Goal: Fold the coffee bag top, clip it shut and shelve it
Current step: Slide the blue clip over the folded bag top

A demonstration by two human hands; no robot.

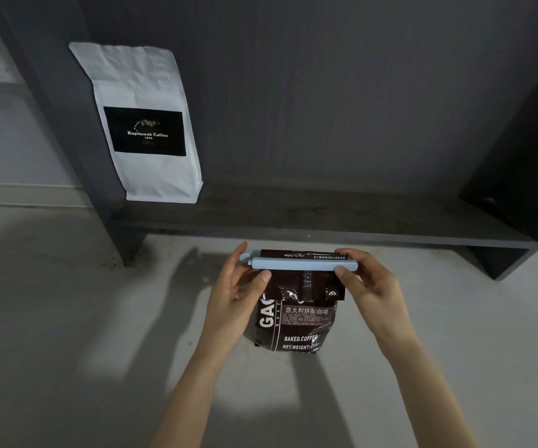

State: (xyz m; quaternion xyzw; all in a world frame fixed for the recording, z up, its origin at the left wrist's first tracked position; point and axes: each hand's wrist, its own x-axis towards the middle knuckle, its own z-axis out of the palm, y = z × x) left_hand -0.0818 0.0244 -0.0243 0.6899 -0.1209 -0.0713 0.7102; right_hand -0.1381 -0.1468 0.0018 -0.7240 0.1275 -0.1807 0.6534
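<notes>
A dark brown coffee bag (296, 324) with white lettering stands upright on the pale floor in front of a low shelf. Its top is folded over, and a long light-blue clip (303, 263) lies across the fold. My left hand (241, 286) pinches the clip's left end, thumb in front and fingers behind. At the right end, my right hand (364, 279) grips the clip with the thumb on its front face. The clip's two bars look pressed together over the fold.
A dark grey shelf unit (326, 227) stands just behind the bag, its low board bare across the middle and right. A white Kopiluwak coffee bag (144, 124) stands at the shelf's left end, against the upright. Pale floor (67, 318) surrounds my hands.
</notes>
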